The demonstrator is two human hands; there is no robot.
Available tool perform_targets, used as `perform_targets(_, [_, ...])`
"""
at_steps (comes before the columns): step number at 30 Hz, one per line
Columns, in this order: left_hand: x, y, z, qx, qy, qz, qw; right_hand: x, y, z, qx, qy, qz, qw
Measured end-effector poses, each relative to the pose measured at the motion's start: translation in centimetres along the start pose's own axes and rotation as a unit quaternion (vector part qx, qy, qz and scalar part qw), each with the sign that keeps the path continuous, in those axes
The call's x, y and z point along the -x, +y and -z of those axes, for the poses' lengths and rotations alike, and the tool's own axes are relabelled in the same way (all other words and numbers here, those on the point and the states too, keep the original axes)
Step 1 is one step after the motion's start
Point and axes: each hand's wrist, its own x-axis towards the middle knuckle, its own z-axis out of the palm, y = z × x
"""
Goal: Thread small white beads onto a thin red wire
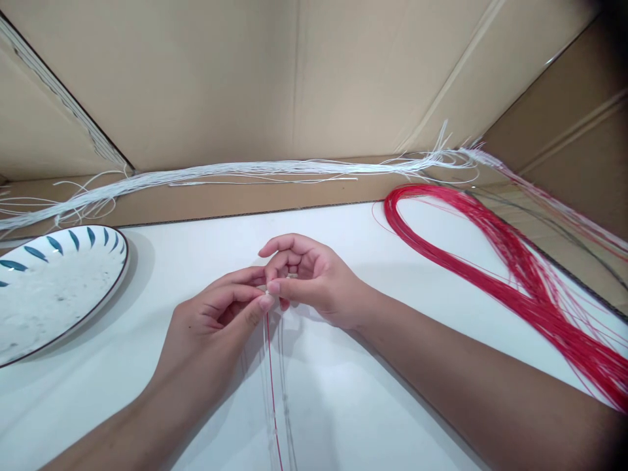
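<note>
Red shows as one thin strand [272, 386] running down from the fingertips of the left hand [206, 320] towards the near edge of the view, over a smooth white surface [373, 405]. The left thumb and forefinger are closed in a pinch on its upper end. Fine pale strands [265, 347] hang beside it, faint against the white, and how many there are is hard to tell.

The right hand [321, 284] is just beside the left, its thumb and forefinger brought together close above the left thumb. The other right fingers curl loosely. Whatever lies between those right fingertips is too small and too covered to make out.

Well apart on the person's left, an oval white plate [63, 297] with blue-green leaf strokes and a dark rim lies on the surface, partly cut off by the view. On the right, a thick bundle of red strands [534, 314] bends in a loop, its loose ends fanning out. Beyond the white surface, a long bundle of white strands [255, 169] stretches across brown cardboard [206, 78]. Pinkish strands [554, 188] and dark strands [564, 226] trail along the right side, outside the white surface.
</note>
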Motion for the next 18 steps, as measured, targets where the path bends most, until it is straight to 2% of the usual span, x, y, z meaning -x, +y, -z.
perform_targets(6, [-0.28,-0.05,-0.19,0.012,-0.019,0.005,1.000,-0.02,0.16,-0.21,-0.002,-0.002,0.003,1.000])
perform_targets(13, [-0.29,-0.48,0.15,0.060,-0.110,-0.024,0.992,-0.24,0.09,-0.21,-0.048,0.012,0.017,0.999])
perform_targets(18, [-0.01,-0.25,0.26,0.050,-0.105,-0.035,0.993,-0.17,0.13,-0.31,-0.040,0.025,0.026,0.999])
